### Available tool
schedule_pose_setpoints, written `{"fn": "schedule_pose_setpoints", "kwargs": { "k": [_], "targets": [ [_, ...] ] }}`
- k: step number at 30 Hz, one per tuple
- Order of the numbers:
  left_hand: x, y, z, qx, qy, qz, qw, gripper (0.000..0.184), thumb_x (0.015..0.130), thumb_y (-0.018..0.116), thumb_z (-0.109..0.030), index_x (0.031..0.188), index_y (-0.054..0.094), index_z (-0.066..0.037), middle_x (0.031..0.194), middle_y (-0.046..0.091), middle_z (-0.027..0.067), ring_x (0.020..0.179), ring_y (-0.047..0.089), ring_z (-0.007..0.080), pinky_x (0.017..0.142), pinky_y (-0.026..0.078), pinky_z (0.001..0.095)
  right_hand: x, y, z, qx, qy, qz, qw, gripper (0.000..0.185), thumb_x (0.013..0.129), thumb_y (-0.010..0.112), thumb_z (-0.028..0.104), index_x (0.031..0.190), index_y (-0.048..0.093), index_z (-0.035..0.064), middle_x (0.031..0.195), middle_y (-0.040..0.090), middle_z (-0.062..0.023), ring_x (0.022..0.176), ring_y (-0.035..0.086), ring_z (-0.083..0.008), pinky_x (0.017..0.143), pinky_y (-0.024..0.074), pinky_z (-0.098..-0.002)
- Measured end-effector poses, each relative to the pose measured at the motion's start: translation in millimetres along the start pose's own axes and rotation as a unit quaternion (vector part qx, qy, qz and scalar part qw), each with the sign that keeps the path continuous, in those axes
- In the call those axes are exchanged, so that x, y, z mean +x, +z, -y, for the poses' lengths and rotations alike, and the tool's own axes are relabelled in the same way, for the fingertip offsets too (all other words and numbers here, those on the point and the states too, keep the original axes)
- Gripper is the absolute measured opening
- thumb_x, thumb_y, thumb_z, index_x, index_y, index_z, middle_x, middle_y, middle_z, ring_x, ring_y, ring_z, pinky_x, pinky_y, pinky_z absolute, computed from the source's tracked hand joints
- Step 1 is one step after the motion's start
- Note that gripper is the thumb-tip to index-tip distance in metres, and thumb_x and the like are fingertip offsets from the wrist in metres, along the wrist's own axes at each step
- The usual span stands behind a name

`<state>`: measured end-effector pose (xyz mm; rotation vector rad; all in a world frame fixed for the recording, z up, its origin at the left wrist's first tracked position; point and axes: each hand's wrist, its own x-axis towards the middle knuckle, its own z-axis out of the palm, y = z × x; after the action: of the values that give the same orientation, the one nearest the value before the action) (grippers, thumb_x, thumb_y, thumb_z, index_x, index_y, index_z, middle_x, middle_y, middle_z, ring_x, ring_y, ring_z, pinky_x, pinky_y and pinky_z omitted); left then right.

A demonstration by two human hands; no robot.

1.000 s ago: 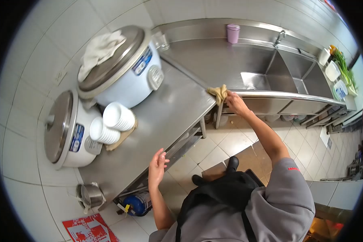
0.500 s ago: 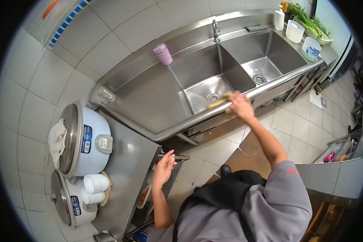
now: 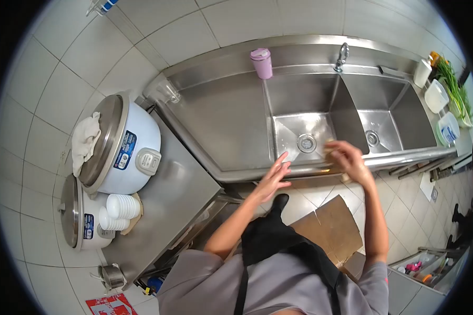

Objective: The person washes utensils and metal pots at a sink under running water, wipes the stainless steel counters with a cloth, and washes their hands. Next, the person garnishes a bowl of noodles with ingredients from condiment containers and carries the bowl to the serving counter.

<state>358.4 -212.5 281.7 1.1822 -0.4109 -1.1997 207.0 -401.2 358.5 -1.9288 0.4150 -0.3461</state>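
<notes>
Right grip: fingers curled in, blurred, closed around a tan cloth. Only a small part of the cloth shows, at the fingertips on the side toward the left grip; the hand hides the rest. Position: over the front edge of the steel sink, at the near right corner of the left basin. Contact between cloth and rim: cannot tell.

Left grip: wide, fingers spread, nothing in it. To the left of the right grip and a little nearer the body, close by the front rim; whether it touches is unclear.

Beyond the two grips: drain in the left basin, between them and farther off. Right basin lies to the right of the right grip. Faucet straight beyond the right grip, at the back wall. Lilac cup upright, beyond the left grip, on the back ledge. Far right of the right grip: white pump bottle, leafy greens.

Left of the left grip: steel desk, bearing a large rice cooker, a smaller cooker and stacked white cups. Below the right grip, cardboard on the floor.
</notes>
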Motion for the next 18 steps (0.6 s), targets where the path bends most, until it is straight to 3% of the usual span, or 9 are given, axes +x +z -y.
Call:
{"fn": "schedule_pose_setpoints", "kwargs": {
  "k": [3,5,7,10,13,14,15,16,18],
  "targets": [
    [25.4,-10.8,-22.2,-0.216,-0.012,-0.025,0.976,0.046,0.088,0.033,-0.041,0.120,0.039,-0.009,0.115,0.047,0.0091,0.103,0.048,0.0219,0.087,0.040,0.0377,33.2,47.2,44.4,-0.056,-0.120,0.077,0.988,0.034,0.081,0.051,0.008,0.114,0.048,0.0042,0.115,0.050,-0.0126,0.109,0.045,-0.0262,0.091,0.0348,-0.0330],
    [39.7,-46.3,-37.2,-0.315,-0.008,-0.036,0.948,0.038,0.088,0.033,-0.037,0.114,0.043,-0.011,0.114,0.047,0.0070,0.104,0.047,0.0215,0.087,0.040,0.0393,55.4,59.6,50.3,-0.187,-0.176,-0.018,0.966,0.032,0.081,0.052,0.013,0.112,0.049,0.0064,0.116,0.048,-0.0157,0.109,0.043,-0.0321,0.089,0.0363,-0.0349],
    [28.9,-88.4,-92.9,-0.253,0.085,-0.133,0.955,0.037,0.088,0.036,-0.034,0.114,0.040,-0.008,0.113,0.046,0.0103,0.101,0.049,0.0212,0.083,0.043,0.0368,74.0,54.6,48.6,-0.103,-0.119,-0.021,0.987,0.031,0.081,0.053,0.013,0.111,0.051,0.0071,0.115,0.049,-0.0159,0.109,0.045,-0.0312,0.088,0.0368,-0.0347],
    [30.8,-167.1,-181.7,0.304,0.256,-0.266,0.878,0.023,0.079,0.042,-0.012,0.094,0.056,-0.002,0.094,0.057,0.0100,0.085,0.058,0.0231,0.070,0.047,0.0315,96.7,44.3,33.9,-0.090,-0.003,0.020,0.996,0.031,0.083,0.051,0.021,0.108,0.053,0.0045,0.106,0.055,-0.0164,0.100,0.052,-0.0304,0.080,0.0414,-0.0341],
    [58.3,-261.8,-175.4,0.726,-0.034,-0.247,0.641,0.030,0.079,0.042,-0.018,0.101,0.057,-0.004,0.108,0.053,0.0121,0.099,0.050,0.0297,0.090,0.033,0.0434,117.4,42.7,14.9,-0.118,0.042,0.063,0.990,0.031,0.083,0.050,0.024,0.106,0.054,0.0029,0.103,0.056,-0.0171,0.098,0.053,-0.0298,0.077,0.0423,-0.0343],
    [71.0,-302.9,-150.9,0.818,-0.153,-0.155,0.532,0.032,0.079,0.041,-0.019,0.103,0.056,-0.005,0.112,0.051,0.0123,0.105,0.046,0.0312,0.096,0.025,0.0471,125.1,43.1,8.1,-0.123,0.056,0.077,0.988,0.031,0.083,0.050,0.024,0.106,0.055,0.0029,0.101,0.057,-0.0175,0.097,0.054,-0.0298,0.077,0.0422,-0.0342],
    [72.8,-359.7,-97.1,0.830,0.039,-0.116,0.544,0.031,0.077,0.041,-0.019,0.100,0.058,-0.007,0.102,0.056,0.0132,0.101,0.049,0.0318,0.097,0.017,0.0519,131.9,42.0,0.8,-0.129,0.071,0.088,0.985,0.032,0.084,0.050,0.025,0.106,0.055,0.0029,0.100,0.057,-0.0178,0.096,0.054,-0.0298,0.077,0.0422,-0.0341],
    [72.9,-345.8,-92.0,0.878,0.005,-0.115,0.465,0.028,0.076,0.041,-0.018,0.093,0.060,-0.005,0.104,0.054,0.0156,0.102,0.048,0.0311,0.093,0.025,0.0486,135.1,41.9,-7.0,-0.160,0.056,0.076,0.983,0.032,0.084,0.049,0.026,0.105,0.056,0.0031,0.097,0.058,-0.0187,0.093,0.055,-0.0295,0.077,0.0425,-0.0339],
    [69.6,-291.4,-98.3,0.862,-0.089,0.003,0.499,0.022,0.071,0.046,-0.016,0.075,0.063,-0.003,0.084,0.059,0.0176,0.081,0.057,0.0298,0.071,0.043,0.0403,140.5,38.0,-9.5,-0.136,0.091,0.068,0.984,0.032,0.084,0.049,0.027,0.104,0.056,0.0030,0.095,0.058,-0.0191,0.093,0.056,-0.0292,0.077,0.0428,-0.0334]
  ]
}}
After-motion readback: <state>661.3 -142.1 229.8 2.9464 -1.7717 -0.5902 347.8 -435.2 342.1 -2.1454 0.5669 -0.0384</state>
